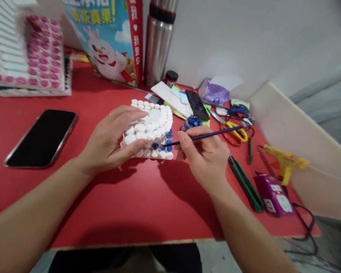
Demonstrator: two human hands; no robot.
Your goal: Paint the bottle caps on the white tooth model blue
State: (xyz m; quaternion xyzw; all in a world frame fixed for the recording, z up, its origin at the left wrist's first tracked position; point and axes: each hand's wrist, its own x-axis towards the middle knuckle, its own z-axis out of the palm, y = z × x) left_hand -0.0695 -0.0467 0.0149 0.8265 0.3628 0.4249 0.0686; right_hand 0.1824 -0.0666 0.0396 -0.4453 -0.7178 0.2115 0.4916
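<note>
A white craft piece [152,125] covered in rows of small rosettes stands in front of me. Several rosettes along its right and front lower part are painted blue. My left hand [113,136] grips its left side, thumb across the front and fingers over the top. Between the thumb and fingers of my right hand [206,155] is a thin blue paintbrush [213,134]. Its tip touches or nearly touches a rosette low on the front. Just behind that hand sits a small jar [193,121] smeared with blue paint, partly hidden by the fingers.
A phone [42,138] lies at left. Behind are a pink-and-white craft [45,57], a printed bag [108,45] and a steel bottle [158,45]. To the right lie scissors [234,132], a green cutter [246,184], a yellow glue gun [284,161] and a purple box [275,195] with cables.
</note>
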